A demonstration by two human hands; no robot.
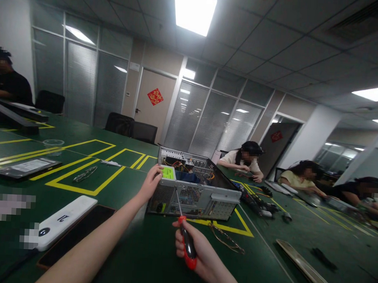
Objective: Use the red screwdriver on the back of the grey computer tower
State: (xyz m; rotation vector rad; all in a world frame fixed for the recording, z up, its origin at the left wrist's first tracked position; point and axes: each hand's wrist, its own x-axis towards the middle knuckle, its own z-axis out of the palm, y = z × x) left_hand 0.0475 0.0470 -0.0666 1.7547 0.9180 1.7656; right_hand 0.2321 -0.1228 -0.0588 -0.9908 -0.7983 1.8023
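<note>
An opened metal computer case (201,197) lies on its side on the green table, with wires and boards showing inside. A box with a bright yellow-green label (168,172), perhaps the power supply, sits in its near left corner. On that corner rests my left hand (153,179), its fingers bent over the top edge; whether they grip it is unclear. My right hand (191,245) is wrapped around a red and black screwdriver (188,243). The thin shaft points up and away, its tip at or close to the case's near panel.
Left on the table are a hard drive (26,167), a clear plastic cup (53,145), a white power bank (67,221) and a dark phone (79,233). Cables (225,238) lie right of the case, a long metal strip (307,268) farther right. Several people sit around.
</note>
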